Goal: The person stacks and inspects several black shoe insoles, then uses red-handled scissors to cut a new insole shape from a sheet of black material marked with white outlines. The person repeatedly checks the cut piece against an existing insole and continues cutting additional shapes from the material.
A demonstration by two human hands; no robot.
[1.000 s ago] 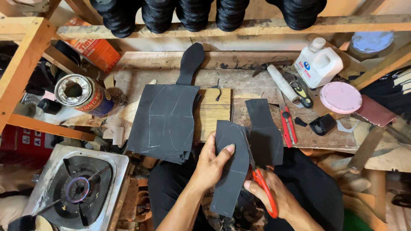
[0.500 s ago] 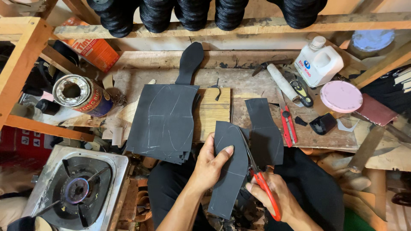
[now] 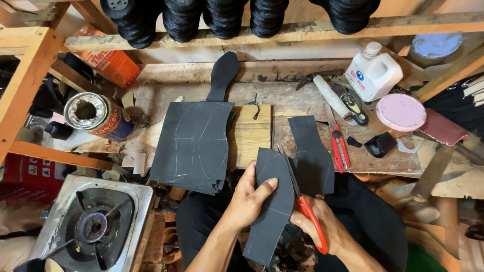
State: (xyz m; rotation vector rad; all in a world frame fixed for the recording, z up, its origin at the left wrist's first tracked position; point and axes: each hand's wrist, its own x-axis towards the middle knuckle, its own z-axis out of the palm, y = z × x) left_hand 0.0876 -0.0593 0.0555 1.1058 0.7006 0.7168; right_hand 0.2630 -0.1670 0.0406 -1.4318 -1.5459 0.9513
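My left hand [image 3: 249,199] grips a dark grey sole-shaped piece of sheet [image 3: 272,211], thumb on top, over my lap. My right hand [image 3: 317,226] holds red-handled scissors [image 3: 302,204], whose blades run up along the piece's right edge. Just right of the blades lies a second dark cut piece [image 3: 310,151] on the wooden bench. A stack of dark sheets with chalk outlines [image 3: 194,146] rests on the bench to the left, and a black sole shape [image 3: 223,75] sits behind it.
A red box cutter [image 3: 340,146], a pink round lid [image 3: 401,112], a white jug [image 3: 374,73] and a wooden block [image 3: 249,133] lie on the bench. An open tin can [image 3: 96,116] and a gas stove [image 3: 93,221] are at left. Black thread spools [image 3: 222,17] hang on the shelf above.
The scissors have moved slightly further up along the right edge of the held piece. My left hand keeps its grip in the same place.
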